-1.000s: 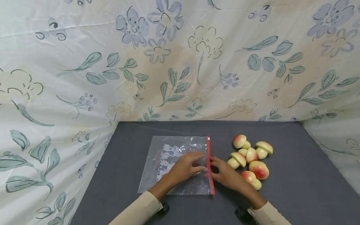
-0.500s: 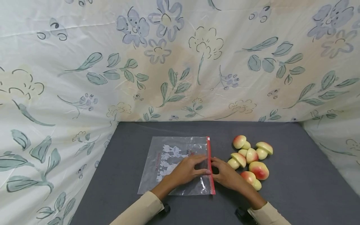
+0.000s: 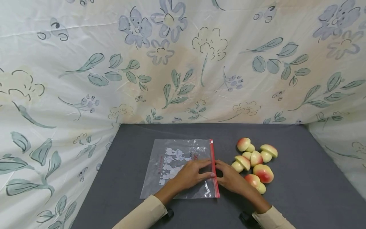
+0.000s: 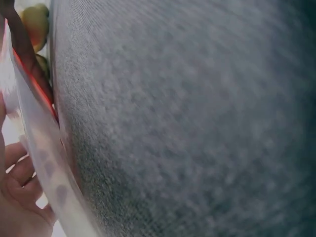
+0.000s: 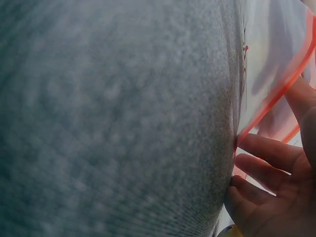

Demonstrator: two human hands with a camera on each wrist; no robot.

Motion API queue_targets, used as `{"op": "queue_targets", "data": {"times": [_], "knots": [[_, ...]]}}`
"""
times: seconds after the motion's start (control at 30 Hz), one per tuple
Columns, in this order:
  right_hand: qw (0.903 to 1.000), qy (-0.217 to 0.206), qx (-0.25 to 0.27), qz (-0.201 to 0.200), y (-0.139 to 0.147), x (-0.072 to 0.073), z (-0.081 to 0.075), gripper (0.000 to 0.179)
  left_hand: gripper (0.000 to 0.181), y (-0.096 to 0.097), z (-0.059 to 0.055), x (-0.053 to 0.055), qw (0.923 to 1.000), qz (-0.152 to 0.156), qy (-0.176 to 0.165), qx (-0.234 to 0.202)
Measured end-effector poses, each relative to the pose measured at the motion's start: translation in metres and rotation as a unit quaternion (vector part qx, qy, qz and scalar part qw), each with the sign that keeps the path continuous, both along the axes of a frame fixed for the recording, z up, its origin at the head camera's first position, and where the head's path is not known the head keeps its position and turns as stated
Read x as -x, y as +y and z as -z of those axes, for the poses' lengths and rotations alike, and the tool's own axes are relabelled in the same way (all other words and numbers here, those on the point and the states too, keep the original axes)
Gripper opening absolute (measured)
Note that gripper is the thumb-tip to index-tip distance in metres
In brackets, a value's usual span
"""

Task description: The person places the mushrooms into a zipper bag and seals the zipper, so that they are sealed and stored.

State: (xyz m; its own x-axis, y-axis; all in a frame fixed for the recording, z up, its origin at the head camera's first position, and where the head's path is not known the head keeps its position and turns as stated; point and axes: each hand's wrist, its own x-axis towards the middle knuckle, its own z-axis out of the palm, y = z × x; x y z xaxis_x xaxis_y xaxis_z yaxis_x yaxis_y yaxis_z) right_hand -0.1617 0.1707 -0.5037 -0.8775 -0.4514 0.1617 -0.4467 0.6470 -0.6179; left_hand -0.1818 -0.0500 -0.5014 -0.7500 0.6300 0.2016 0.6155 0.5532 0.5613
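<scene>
A clear plastic zip bag (image 3: 163, 159) with white printed figures and a red zip strip (image 3: 212, 152) lies on the table, its mouth toward the right. My left hand (image 3: 188, 173) reaches over the bag, thumb and fingertips at the strip's middle. From the other side, my right hand (image 3: 231, 178) grips the same edge, thumb and fingers spread along it. In the right wrist view, the red edge (image 5: 276, 98) stands raised, running past the thumb to the fingertips. Several mushroom-shaped pieces (image 3: 263, 173), cream with red-flushed caps, lie just right of the right hand.
A dark grey cloth (image 3: 303, 178) covers the table. Behind it and along both sides hangs a floral curtain (image 3: 177, 79). Black wrist devices (image 3: 247, 219) sit by the beige sleeves (image 3: 143, 213).
My left hand has shifted slightly right and toward me, its thumb coming onto the red strip. The right hand stays at the strip, and the mushroom-shaped pieces have not moved.
</scene>
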Motion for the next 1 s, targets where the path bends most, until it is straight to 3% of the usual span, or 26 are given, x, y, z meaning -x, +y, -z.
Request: {"op": "queue_targets", "data": {"times": [0.23, 0.4, 0.57, 0.8, 1.0], "knots": [[0.9998, 0.012, -0.016, 0.002, 0.0020, -0.0008, 0.0001, 0.043, 0.062, -0.0008, 0.0030, 0.0010, 1.0000, 0.009, 0.001, 0.004], [0.9999, 0.013, -0.011, -0.001, 0.0023, -0.0016, -0.0015, 0.037, 0.055, -0.0010, 0.0028, 0.0008, 0.9996, 0.012, 0.026, 0.003], [0.9999, 0.010, -0.010, 0.001, 0.0022, -0.0018, -0.0006, 0.035, 0.044, -0.0015, 0.0015, 0.0001, 0.9982, 0.009, 0.054, -0.026], [1.0000, -0.001, 0.007, -0.004, 0.0032, -0.0023, 0.0008, 0.033, 0.039, -0.0030, 0.0009, 0.0004, 0.9929, -0.018, 0.086, -0.080], [0.9997, -0.022, 0.008, 0.006, 0.0018, -0.0023, -0.0012, 0.034, 0.043, -0.0061, -0.0025, -0.0017, 0.9915, -0.050, 0.059, -0.105]]}}
